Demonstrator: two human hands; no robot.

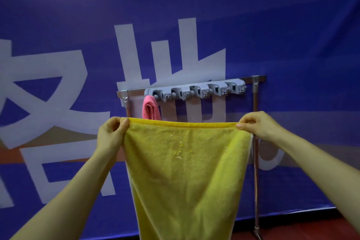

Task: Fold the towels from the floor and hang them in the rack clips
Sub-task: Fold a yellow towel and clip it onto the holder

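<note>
**Yellow towel held spread in front of the rack**

Both hands hold a yellow towel [185, 171] up by its top edge, stretched nearly level between them. The left hand [112, 134] pinches the top left corner, its thumb on the near side and its fingers curled round the hem. The right hand [255, 124] pinches the top right corner in the same way. The towel hangs down flat from the hands, narrows a little toward the bottom, and runs out of the picture below.

Behind it stands a metal rack [255, 103] with a grey strip of 5 clips [196, 90] along its top bar. The towel's top edge is below the clips and apart from them. A folded pink towel [151, 110] hangs from the leftmost clip, its lower end hidden behind the yellow towel. A blue banner [292, 25] with large pale characters fills the background. A strip of reddish floor [311, 228] shows at the lower right.
</note>
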